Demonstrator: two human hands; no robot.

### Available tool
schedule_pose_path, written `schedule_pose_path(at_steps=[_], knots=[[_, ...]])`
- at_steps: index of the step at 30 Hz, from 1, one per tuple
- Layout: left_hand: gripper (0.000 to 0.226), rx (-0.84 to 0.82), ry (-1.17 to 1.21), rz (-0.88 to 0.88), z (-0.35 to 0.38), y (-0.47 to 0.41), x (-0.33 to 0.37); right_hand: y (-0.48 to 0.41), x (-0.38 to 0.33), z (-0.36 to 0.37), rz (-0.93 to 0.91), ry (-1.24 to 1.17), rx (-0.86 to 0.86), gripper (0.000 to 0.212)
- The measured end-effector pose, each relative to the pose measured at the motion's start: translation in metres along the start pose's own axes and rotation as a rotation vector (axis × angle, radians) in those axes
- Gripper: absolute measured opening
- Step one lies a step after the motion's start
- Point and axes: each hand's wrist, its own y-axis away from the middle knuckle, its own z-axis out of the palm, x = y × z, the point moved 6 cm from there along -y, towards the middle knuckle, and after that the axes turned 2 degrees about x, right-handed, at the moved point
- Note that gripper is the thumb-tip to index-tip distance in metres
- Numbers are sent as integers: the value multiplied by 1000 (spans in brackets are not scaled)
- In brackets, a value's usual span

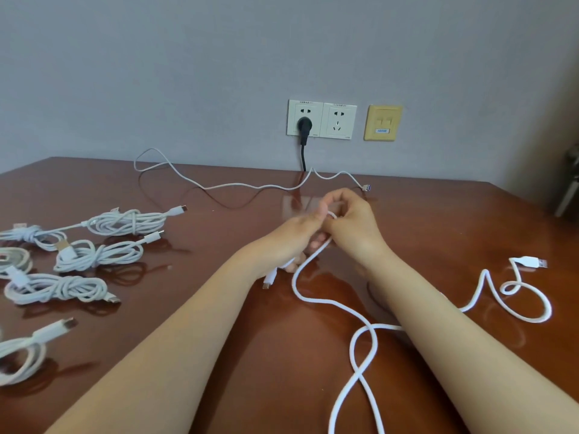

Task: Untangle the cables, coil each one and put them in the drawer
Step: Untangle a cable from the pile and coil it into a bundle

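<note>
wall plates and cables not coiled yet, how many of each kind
white socket plates: 2
yellow data plate: 1
loose white cables: 2
black plugged-in cord: 1
total: 6

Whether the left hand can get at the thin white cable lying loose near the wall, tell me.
Probably yes, once freed: the left hand and right hand both grip the thick white cable, but the brown table between them and the thin white cable lies bare.

White cables [363, 336] on a glossy red-brown table [219, 308]; black plug [303, 125], yellowed wall plate [383, 122]
</note>
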Motion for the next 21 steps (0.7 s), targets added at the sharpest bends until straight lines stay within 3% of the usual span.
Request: schedule_pose_path(at_steps=[3, 8, 16, 21], knots=[[44, -138, -105, -53, 1, 4, -8, -1, 10, -4, 156, -96, -26, 29], [18, -245, -126, -97, -3, 8, -9, -2, 3, -6, 109, -40, -85, 26], [27, -103, -85, -110, -6, 0, -11, -8, 3, -10, 76, -16, -48, 21], [30, -17, -45, -73, -8, 0, -11, -6, 4, -2, 78, -38, -128, 15]])
